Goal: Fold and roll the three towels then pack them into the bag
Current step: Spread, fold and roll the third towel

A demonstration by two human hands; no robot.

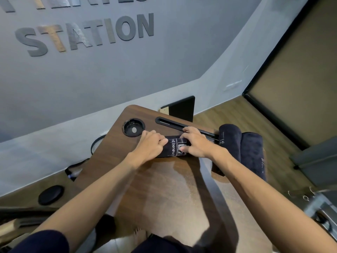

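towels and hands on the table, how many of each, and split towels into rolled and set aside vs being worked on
Rolled towels set aside at the right edge: 2, one beside the other
Towel being rolled under the hands: 1
Hands on that towel: 2, left hand and right hand
Total: 3 towels, 2 hands, 5 things

Both hands cover the ends of the towel [174,147] on the table [164,189], and its white lettering is too small to read. The right arm hides the near ends of two rolled towels [242,148]. The upper row of wall letters [54,2] is cut off by the top edge. Metal items [310,196] at right are blurred.
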